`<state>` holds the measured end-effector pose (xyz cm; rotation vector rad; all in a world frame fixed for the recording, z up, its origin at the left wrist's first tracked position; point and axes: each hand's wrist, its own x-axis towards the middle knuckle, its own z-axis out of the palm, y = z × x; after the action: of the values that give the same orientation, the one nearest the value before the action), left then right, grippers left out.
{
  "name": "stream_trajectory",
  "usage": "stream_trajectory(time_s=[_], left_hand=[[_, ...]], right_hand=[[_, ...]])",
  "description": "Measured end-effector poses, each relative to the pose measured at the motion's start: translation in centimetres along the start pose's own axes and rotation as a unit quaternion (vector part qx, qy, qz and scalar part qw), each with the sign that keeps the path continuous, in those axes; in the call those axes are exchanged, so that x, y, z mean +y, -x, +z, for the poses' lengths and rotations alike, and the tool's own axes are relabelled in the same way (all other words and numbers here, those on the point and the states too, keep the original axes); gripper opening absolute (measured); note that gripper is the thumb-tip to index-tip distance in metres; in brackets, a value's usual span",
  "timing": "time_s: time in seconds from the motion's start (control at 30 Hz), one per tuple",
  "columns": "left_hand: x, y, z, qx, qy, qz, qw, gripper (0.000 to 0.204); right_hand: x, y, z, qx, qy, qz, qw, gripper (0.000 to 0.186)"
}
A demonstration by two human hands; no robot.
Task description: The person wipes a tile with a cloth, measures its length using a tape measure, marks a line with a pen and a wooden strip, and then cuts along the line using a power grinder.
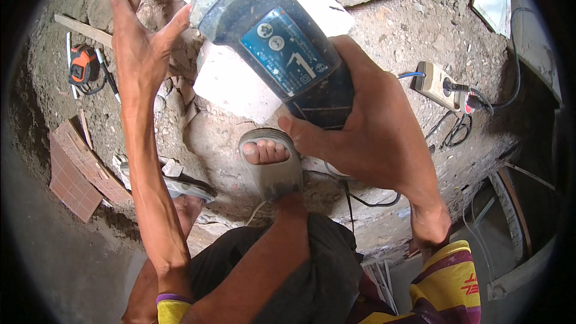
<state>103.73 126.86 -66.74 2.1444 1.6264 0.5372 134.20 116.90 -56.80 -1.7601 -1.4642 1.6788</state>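
Note:
My right hand (378, 126) is wrapped round the rear body of a dusty blue angle grinder (288, 48), which is held up close, its metal head at the top of the view. The disc does not show. My left hand (141, 39) reaches up beside the grinder head with fingers stretched apart. Its thumb tip is at the head's edge; I cannot tell whether they touch. Beneath the grinder lies a bright white slab (231, 84), tile-like and washed out by light, on the rubble.
An orange-and-black tape measure (84, 65) and a pen-like stick lie at left, above broken brown tiles (75, 171). A white power strip (436, 86) with plugged cords sits at right. Black cable (378, 203) runs near my sandalled foot (270, 162). The ground is rough and broken.

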Motion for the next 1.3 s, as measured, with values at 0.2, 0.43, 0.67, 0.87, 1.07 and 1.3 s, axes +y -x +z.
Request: stream_trajectory(time_s=[0.2, 0.43, 0.67, 0.87, 1.07, 1.3], left_hand=[[3.0, -0.7, 1.2, 0.073, -0.002, -0.08, 0.994, 0.123], [6.0, -1.7, -0.5, 0.004, 0.042, -0.139, 0.989, 0.121], [6.6, -1.3, -0.1, -0.009, 0.041, -0.165, 0.985, 0.125], [3.7, -0.8, 0.6, 0.03, 0.041, -0.154, 0.987, 0.131], [4.1, -1.0, 0.3, 0.035, 0.072, -0.1, 0.992, 0.13], [3.0, -0.8, 0.0, 0.021, 0.056, -0.076, 0.995, 0.126]], right_hand=[[0.1, 0.2, -0.1, -0.01, -0.025, 0.021, 0.999, 0.059], [0.5, 0.6, 0.0, -0.002, -0.008, 0.005, 1.0, 0.058], [0.6, 1.1, -0.3, -0.017, 0.016, 0.035, 0.999, 0.059], [0.5, 1.5, -0.3, -0.018, 0.016, 0.042, 0.999, 0.06], [0.8, 2.0, -0.2, -0.005, 0.013, 0.034, 0.999, 0.061], [0.7, 2.3, -0.3, -0.014, 0.037, 0.043, 0.998, 0.061]])
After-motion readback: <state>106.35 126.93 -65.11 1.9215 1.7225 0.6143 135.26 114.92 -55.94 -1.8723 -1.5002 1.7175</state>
